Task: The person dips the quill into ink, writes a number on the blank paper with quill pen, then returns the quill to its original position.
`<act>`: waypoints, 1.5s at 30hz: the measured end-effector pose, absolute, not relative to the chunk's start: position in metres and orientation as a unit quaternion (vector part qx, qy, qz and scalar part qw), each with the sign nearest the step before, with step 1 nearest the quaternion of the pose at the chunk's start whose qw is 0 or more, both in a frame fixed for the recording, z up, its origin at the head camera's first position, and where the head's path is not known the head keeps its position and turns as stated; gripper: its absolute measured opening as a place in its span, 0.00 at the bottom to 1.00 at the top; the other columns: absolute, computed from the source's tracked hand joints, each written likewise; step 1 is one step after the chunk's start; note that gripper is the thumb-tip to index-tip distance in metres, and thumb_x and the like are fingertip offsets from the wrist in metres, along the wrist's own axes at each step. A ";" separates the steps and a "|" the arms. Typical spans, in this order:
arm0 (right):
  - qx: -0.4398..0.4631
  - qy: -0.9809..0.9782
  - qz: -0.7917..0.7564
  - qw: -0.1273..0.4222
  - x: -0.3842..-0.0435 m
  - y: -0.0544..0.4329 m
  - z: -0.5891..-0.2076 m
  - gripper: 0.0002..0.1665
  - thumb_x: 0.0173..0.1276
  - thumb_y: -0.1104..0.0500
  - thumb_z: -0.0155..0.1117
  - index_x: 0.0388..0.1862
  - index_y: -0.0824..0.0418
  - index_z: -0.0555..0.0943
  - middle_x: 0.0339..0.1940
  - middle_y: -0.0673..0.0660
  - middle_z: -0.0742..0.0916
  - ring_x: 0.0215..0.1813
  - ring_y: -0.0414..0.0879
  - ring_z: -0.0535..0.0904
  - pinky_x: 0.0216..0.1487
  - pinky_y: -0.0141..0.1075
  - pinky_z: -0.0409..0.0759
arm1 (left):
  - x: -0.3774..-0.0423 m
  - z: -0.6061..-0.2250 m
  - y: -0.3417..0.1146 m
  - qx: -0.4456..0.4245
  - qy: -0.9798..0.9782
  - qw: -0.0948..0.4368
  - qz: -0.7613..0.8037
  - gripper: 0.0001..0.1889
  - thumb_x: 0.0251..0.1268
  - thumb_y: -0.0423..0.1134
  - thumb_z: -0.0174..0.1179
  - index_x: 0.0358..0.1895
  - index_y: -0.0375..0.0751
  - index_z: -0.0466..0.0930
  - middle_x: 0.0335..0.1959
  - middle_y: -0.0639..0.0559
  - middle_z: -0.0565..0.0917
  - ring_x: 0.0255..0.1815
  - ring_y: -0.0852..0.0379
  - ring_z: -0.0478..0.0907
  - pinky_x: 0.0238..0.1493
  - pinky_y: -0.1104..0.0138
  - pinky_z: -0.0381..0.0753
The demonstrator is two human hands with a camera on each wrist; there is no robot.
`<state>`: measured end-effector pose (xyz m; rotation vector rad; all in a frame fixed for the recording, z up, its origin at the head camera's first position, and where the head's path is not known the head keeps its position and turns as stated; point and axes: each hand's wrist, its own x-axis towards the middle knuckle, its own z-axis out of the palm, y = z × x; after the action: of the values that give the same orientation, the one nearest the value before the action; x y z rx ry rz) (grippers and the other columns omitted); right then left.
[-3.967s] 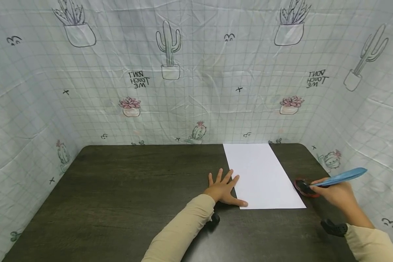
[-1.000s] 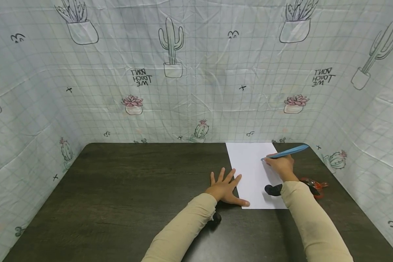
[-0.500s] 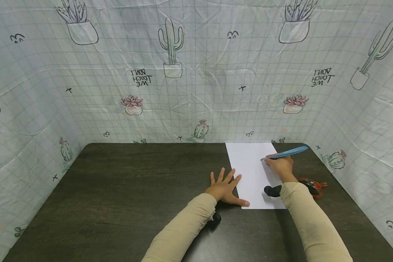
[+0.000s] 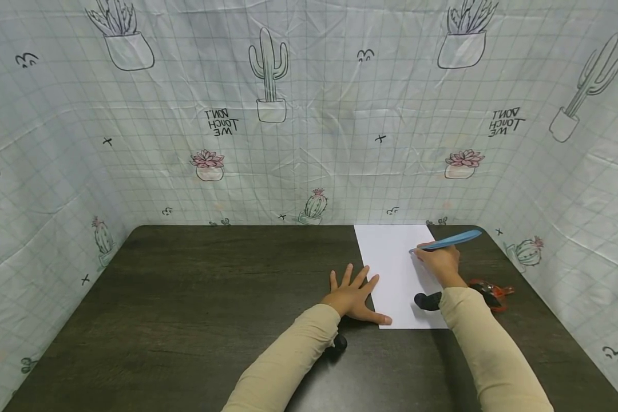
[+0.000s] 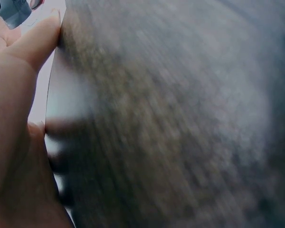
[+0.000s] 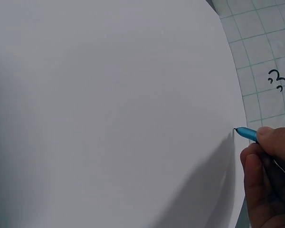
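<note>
A blank white sheet of paper (image 4: 391, 260) lies at the right of the dark table. My left hand (image 4: 351, 298) rests spread out on its left edge, the thumb on the near left corner. In the left wrist view the thumb and fingers of my left hand (image 5: 19, 80) border the paper's edge. My right hand (image 4: 443, 266) pinches a blue feather-shaped pen (image 4: 457, 238) over the upper right of the sheet. Close up, the pen's dark tip (image 6: 246, 133) meets the paper or sits just above it; I see no written mark.
A black and orange-red object (image 4: 496, 294) sits right of the paper, partly behind my right sleeve; its kind is unclear. Dark wood-look table (image 4: 201, 309). A white grid cloth (image 4: 329, 143) printed with cacti surrounds the far edge and sides.
Four seconds ago my right hand held the pen at the black and red object on the right. It has since moved left onto the paper. Over the last second both hands stay almost still.
</note>
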<state>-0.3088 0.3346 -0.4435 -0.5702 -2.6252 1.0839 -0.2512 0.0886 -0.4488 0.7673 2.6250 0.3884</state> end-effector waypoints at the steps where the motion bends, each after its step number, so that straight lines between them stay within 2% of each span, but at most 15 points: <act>1: -0.196 -0.899 0.372 0.122 -0.309 0.335 -0.443 0.19 0.59 0.54 0.70 0.45 0.66 0.85 0.27 0.53 0.89 0.44 0.56 0.81 0.39 0.38 0.71 | -0.251 -0.449 0.089 0.273 0.933 0.189 0.137 0.52 0.52 0.74 0.56 0.77 0.67 0.39 0.79 0.62 0.36 0.78 0.48 0.25 0.71 0.41 0.26; 6: -0.199 -0.899 0.371 0.115 -0.308 0.334 -0.443 0.20 0.59 0.53 0.70 0.44 0.66 0.85 0.29 0.55 0.89 0.43 0.55 0.82 0.38 0.38 0.72 | -0.252 -0.449 0.089 0.271 0.934 0.189 0.135 0.52 0.52 0.75 0.55 0.77 0.67 0.38 0.79 0.62 0.35 0.78 0.48 0.24 0.71 0.41 0.26; 11: -0.195 -0.903 0.369 0.108 -0.307 0.333 -0.443 0.20 0.60 0.53 0.69 0.45 0.66 0.85 0.35 0.59 0.89 0.48 0.59 0.80 0.44 0.44 0.74 | -0.251 -0.449 0.089 0.270 0.934 0.188 0.137 0.52 0.52 0.75 0.55 0.77 0.67 0.39 0.79 0.62 0.36 0.78 0.48 0.25 0.71 0.41 0.25; 19: -0.163 -0.911 0.365 0.105 -0.303 0.330 -0.439 0.20 0.61 0.54 0.68 0.46 0.67 0.85 0.29 0.56 0.89 0.45 0.58 0.82 0.38 0.38 0.74 | -0.250 -0.449 0.090 0.265 0.935 0.189 0.140 0.52 0.51 0.75 0.56 0.77 0.68 0.39 0.79 0.63 0.36 0.78 0.50 0.25 0.71 0.41 0.25; 22: -0.157 -0.913 0.362 0.101 -0.303 0.330 -0.440 0.21 0.61 0.53 0.68 0.47 0.68 0.85 0.33 0.60 0.89 0.48 0.61 0.80 0.43 0.43 0.76 | -0.252 -0.452 0.091 0.263 0.935 0.193 0.139 0.53 0.50 0.76 0.55 0.77 0.69 0.38 0.78 0.64 0.35 0.78 0.51 0.23 0.71 0.42 0.24; 26: -0.141 -0.921 0.349 0.100 -0.304 0.333 -0.443 0.21 0.62 0.53 0.67 0.46 0.68 0.85 0.36 0.61 0.89 0.51 0.63 0.78 0.49 0.49 0.74 | -0.255 -0.455 0.092 0.264 0.934 0.199 0.138 0.52 0.51 0.76 0.55 0.76 0.70 0.37 0.78 0.65 0.33 0.77 0.51 0.22 0.71 0.43 0.22; 32: -0.125 -0.922 0.354 0.092 -0.300 0.333 -0.444 0.20 0.63 0.52 0.67 0.46 0.67 0.85 0.33 0.58 0.90 0.50 0.60 0.80 0.47 0.45 0.76 | -0.252 -0.450 0.090 0.270 0.932 0.195 0.145 0.52 0.51 0.75 0.56 0.77 0.68 0.38 0.79 0.63 0.35 0.78 0.49 0.23 0.71 0.41 0.24; 40: -0.119 -0.921 0.362 0.076 -0.297 0.333 -0.445 0.22 0.63 0.51 0.67 0.46 0.67 0.85 0.32 0.57 0.90 0.48 0.60 0.82 0.48 0.47 0.77 | -0.250 -0.448 0.089 0.273 0.932 0.187 0.145 0.52 0.52 0.74 0.56 0.77 0.66 0.40 0.79 0.62 0.37 0.78 0.48 0.25 0.71 0.41 0.25; 45: -0.101 -0.929 0.349 0.069 -0.295 0.333 -0.444 0.21 0.64 0.51 0.67 0.46 0.66 0.85 0.32 0.56 0.90 0.47 0.57 0.82 0.43 0.41 0.76 | -0.250 -0.448 0.088 0.274 0.931 0.187 0.150 0.52 0.52 0.74 0.57 0.77 0.66 0.40 0.79 0.61 0.37 0.78 0.48 0.25 0.71 0.40 0.25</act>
<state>-0.2945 0.3331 -0.4440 -0.3035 -2.7977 1.0523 -0.2495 0.0883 -0.4478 0.7719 2.6221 0.4218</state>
